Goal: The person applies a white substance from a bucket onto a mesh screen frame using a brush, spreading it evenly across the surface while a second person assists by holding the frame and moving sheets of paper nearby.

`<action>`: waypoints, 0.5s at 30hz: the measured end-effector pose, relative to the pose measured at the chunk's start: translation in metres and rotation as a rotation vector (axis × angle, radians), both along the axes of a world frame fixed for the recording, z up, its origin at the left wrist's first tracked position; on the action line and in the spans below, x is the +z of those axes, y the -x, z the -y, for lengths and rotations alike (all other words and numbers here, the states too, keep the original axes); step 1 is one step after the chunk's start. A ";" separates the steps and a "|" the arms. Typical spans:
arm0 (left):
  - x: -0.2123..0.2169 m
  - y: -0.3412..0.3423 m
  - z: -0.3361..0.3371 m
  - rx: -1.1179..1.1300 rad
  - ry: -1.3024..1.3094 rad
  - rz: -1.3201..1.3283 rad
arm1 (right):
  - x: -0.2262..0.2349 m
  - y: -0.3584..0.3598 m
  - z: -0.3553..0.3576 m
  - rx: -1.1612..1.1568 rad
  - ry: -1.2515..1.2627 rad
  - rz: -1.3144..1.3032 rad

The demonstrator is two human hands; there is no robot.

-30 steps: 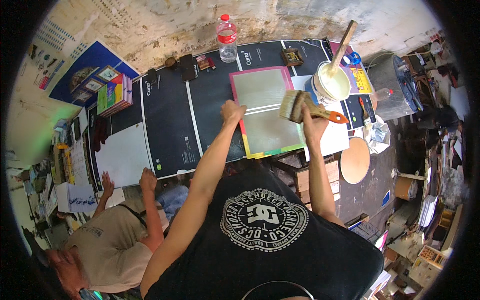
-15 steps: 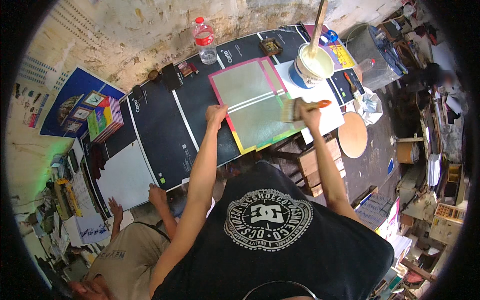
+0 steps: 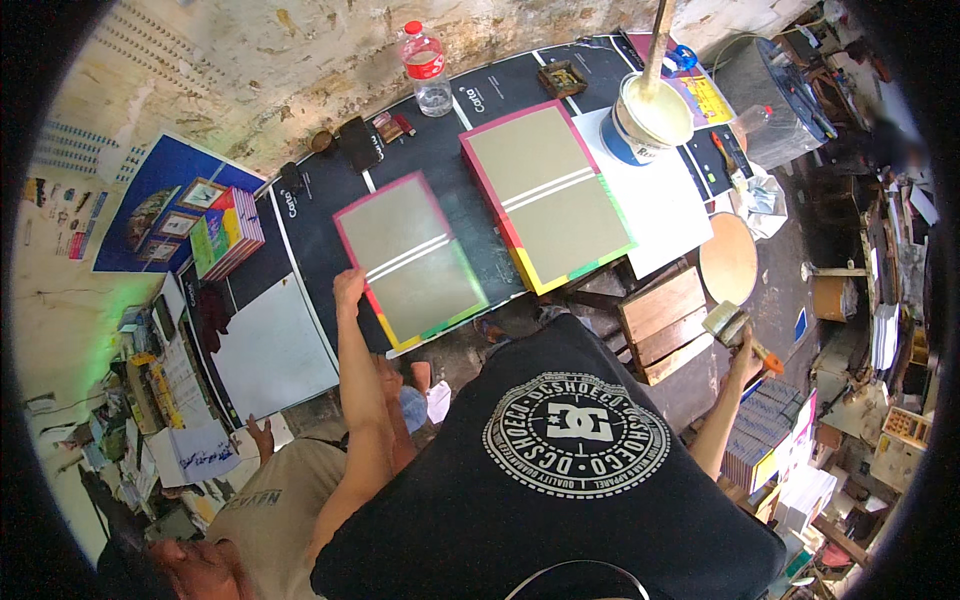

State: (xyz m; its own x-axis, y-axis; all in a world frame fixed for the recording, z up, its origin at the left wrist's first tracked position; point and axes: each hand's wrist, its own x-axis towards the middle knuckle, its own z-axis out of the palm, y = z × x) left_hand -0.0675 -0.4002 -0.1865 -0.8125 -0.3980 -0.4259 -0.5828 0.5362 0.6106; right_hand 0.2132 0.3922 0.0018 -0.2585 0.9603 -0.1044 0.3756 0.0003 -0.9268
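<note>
My left hand point(image 3: 349, 289) pinches the left edge of a grey sheet point(image 3: 405, 230) with a pink, yellow and green border and two white stripes across it. That sheet lies on the black tabletop, apart from a thicker pile of like sheets point(image 3: 548, 150) to its right. Wrapped around the handle of a wide flat brush point(image 3: 727, 322), my right hand point(image 3: 744, 366) is off to the right, beyond the table's edge. A white tub point(image 3: 640, 130) of pale paste, with a wooden stick point(image 3: 655, 50) standing in it, rests at the back right.
A plastic bottle point(image 3: 428, 75) stands near the wall. White board point(image 3: 640, 205) lies right of the pile. A wooden stool point(image 3: 672, 325) and a round-topped one point(image 3: 728, 262) are below the table's right side. Another person point(image 3: 275, 490) is at my left, beside a white sheet point(image 3: 272, 350).
One sheet has come off the pile and moved left with my left hand. My right hand has swung the brush away from the sheets, right and toward me. The other person's hands have shifted.
</note>
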 end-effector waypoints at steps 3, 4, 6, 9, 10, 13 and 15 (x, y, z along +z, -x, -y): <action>-0.016 -0.016 0.037 0.027 0.247 0.138 | -0.001 0.061 -0.014 0.060 -0.002 -0.096; -0.020 -0.028 0.059 0.133 0.290 0.203 | -0.004 0.092 -0.019 0.143 0.021 -0.160; 0.003 -0.035 0.079 0.034 0.228 0.387 | 0.020 0.155 -0.009 0.313 0.073 -0.194; 0.029 -0.048 -0.151 0.334 -1.510 0.085 | 0.065 0.188 -0.028 0.484 -0.126 -0.123; 0.051 -0.055 -0.184 0.312 -1.787 0.099 | 0.070 0.227 -0.025 0.561 -0.189 -0.213; 0.055 -0.026 -0.183 -0.158 -1.890 0.057 | 0.097 0.321 -0.013 0.770 -0.434 -0.341; 0.042 -0.031 -0.143 -0.112 -2.001 -0.102 | 0.094 0.380 -0.010 0.853 -0.532 -0.322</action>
State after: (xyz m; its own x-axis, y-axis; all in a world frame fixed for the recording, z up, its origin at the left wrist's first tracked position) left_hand -0.0369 -0.2576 -0.1445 -0.8408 0.5357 -0.0784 -0.5323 -0.7915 0.3003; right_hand -0.1672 0.4023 0.0954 -0.8107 0.3491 0.4700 -0.2040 0.5840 -0.7857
